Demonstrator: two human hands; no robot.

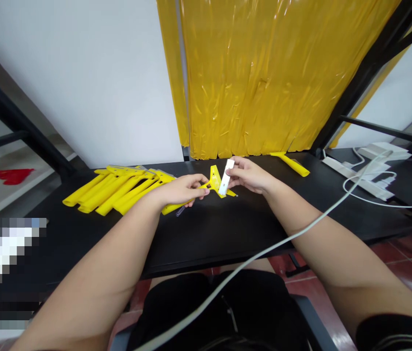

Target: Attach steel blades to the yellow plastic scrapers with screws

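Observation:
Near the middle of the black table, my left hand [187, 189] is closed round the handle of a yellow scraper [214, 181], whose wide head points to the right. Between thumb and fingers, my right hand [248, 174] pinches a flat white strip [226, 178] with small marks or holes. The strip lies across the scraper's head, over part of it; whether the two are joined I cannot tell. To the left, several more yellow scrapers [113, 192] lie side by side, overlapping, partly hidden by my left hand. A small clear plastic piece [180, 211] lies just below that hand.
One yellow scraper [293, 165] lies apart at the back right. White power strips [359, 178] with cables stand on the table's right side. A pale cable [264, 251] crosses the view in front of my right forearm. Yellow plastic curtain [264, 78] hangs behind the table.

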